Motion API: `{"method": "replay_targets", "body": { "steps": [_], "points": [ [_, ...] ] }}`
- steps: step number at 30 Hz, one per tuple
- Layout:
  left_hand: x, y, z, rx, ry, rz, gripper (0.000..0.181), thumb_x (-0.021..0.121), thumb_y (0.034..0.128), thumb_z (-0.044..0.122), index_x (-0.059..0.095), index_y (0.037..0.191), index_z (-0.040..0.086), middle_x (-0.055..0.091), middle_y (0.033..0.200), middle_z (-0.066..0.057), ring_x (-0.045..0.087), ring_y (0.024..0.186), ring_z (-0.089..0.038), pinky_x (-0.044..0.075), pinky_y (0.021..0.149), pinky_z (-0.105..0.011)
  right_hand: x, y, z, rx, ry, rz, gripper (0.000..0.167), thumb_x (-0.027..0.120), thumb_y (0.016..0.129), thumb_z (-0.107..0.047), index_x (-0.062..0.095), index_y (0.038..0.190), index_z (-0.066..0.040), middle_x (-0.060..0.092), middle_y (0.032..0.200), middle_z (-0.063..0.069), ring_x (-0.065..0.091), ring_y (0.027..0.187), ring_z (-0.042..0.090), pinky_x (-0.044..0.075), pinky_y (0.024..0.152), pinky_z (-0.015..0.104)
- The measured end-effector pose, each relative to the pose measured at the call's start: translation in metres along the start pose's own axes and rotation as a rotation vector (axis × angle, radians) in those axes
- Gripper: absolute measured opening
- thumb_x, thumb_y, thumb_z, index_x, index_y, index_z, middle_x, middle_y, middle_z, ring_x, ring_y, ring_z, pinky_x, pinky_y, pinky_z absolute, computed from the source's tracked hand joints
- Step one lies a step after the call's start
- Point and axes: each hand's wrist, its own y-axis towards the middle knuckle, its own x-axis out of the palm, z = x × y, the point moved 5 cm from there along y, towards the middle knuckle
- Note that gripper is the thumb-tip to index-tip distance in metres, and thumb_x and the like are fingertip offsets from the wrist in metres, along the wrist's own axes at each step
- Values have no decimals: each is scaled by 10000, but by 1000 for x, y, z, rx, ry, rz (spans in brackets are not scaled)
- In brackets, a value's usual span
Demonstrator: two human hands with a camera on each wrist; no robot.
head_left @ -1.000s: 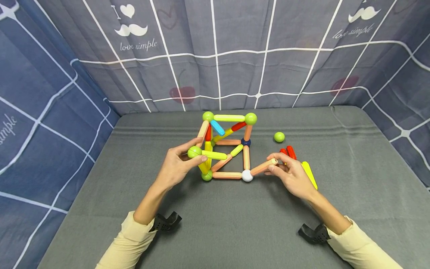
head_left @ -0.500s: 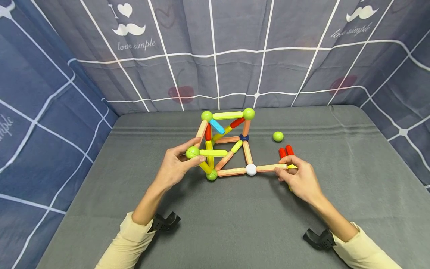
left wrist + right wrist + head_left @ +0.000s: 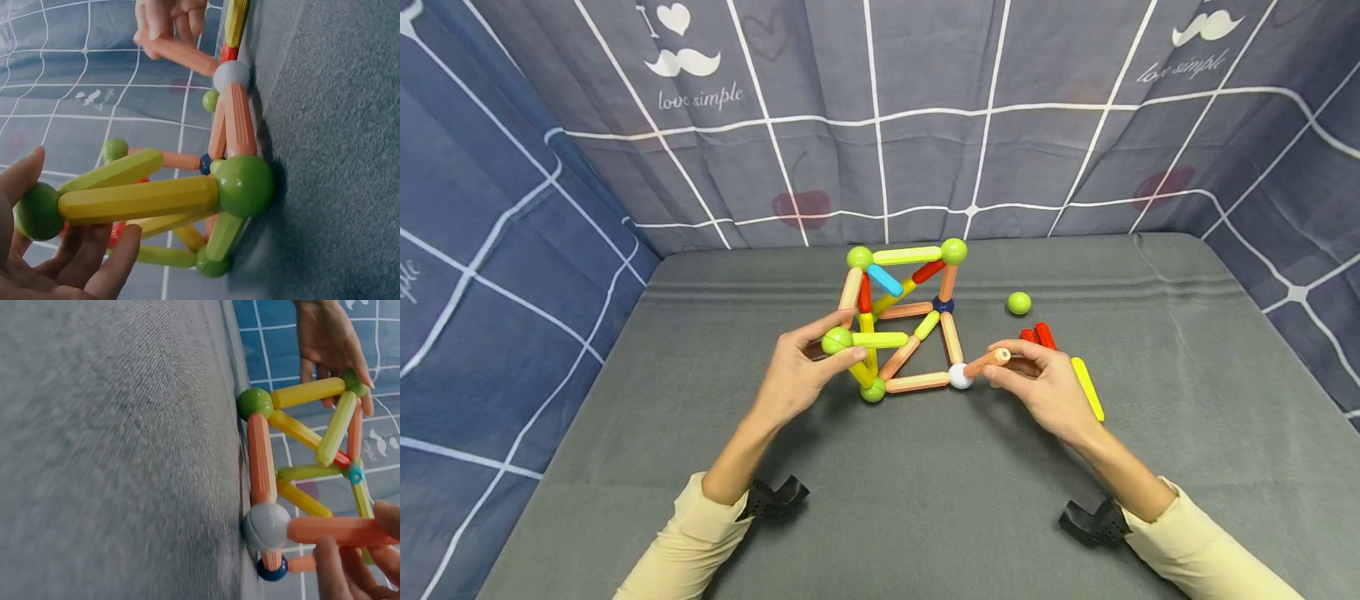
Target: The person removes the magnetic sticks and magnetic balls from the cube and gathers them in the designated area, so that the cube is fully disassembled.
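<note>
A frame of magnetic sticks and balls stands on the grey cloth. My left hand [image 3: 793,375] holds the green ball [image 3: 837,340] at its upper near left corner, thumb on one side and fingers on the other. A yellow-green stick [image 3: 880,340] juts rightward from that ball, and a yellow stick [image 3: 137,200] runs down to the lower green ball [image 3: 245,185]. Between thumb and fingers my right hand [image 3: 1048,387] pinches an orange stick [image 3: 337,530]. One end of it touches the white ball [image 3: 267,526] at the near right base corner; the other end points upward.
Right of the frame lie a loose green ball [image 3: 1018,303], red sticks [image 3: 1046,336] and a yellow stick [image 3: 1087,388], partly behind the right hand. A blue stick [image 3: 885,280] hangs off the far left upper ball. A patterned curtain [image 3: 925,158] rises behind.
The orange stick swung down flat to the right, then back up to a steep tilt, with my right hand following. The white ball shifted slightly away from me; my left hand stayed nearly still.
</note>
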Motion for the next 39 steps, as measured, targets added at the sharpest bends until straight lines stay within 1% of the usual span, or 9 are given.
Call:
{"method": "replay_targets", "body": {
  "steps": [3,9,14,20,24,27,30,35,39],
  "points": [
    [1,-1,-1,-8,21,13,514,790,846,82,625,1332,55,638,1271,-124,596,854,-193,502,720,-230,8,5,0,-14,2,-56,288,685,928,-36,618,1178,90,683,1043,195,689,902,286,576,741,326],
    [2,-2,-2,-10,27,25,515,790,847,94,623,1334,58,636,1280,-111,606,855,-211,511,719,-230,20,10,4,35,-5,-154,319,570,1013,-94,535,1273,87,595,1181,266,653,993,353,583,735,388],
    [1,-2,-1,-5,21,26,528,786,848,81,605,1341,19,629,1293,-112,613,876,-204,517,742,-236,22,11,4,40,-4,-163,310,520,1038,-102,493,1282,87,593,1095,253,642,1006,377,586,702,402],
    [0,-1,-1,-5,23,29,520,786,850,82,613,1338,33,619,1309,-132,619,923,-198,526,784,-275,21,12,3,4,30,-149,294,497,1044,-84,471,1253,121,592,945,267,651,891,355,588,690,403],
    [0,0,-2,-12,17,26,521,786,849,74,613,1339,37,619,1317,-108,620,966,-192,525,811,-272,17,11,2,-7,29,-150,299,512,1041,-108,492,1257,100,609,929,259,664,867,352,587,698,401],
    [0,-1,-2,-15,20,25,524,787,848,81,613,1342,43,630,1303,-60,617,991,-183,521,829,-264,9,8,-1,-18,-3,-134,272,542,1032,-132,541,1222,64,626,939,223,678,870,333,587,700,396],
    [0,-1,-2,-15,25,25,526,790,848,93,616,1343,59,634,1296,-36,615,1011,-177,517,845,-266,-5,3,-4,-33,-51,-99,250,561,1025,-144,572,1199,35,636,930,194,691,839,284,586,680,386],
    [-1,-1,-2,-13,23,31,520,788,848,87,620,1340,64,633,1300,-44,619,1012,-183,514,848,-265,-37,-7,-5,-48,-144,-19,220,579,1013,-122,574,1183,18,649,831,170,678,693,250,572,567,359],
    [-3,-1,-2,-13,23,31,520,787,849,85,619,1341,64,641,1285,-42,617,1026,-180,513,851,-255,-64,-17,-1,-22,-212,43,218,606,994,-94,561,1195,-23,645,753,134,633,579,243,541,493,331]
  ]
}}
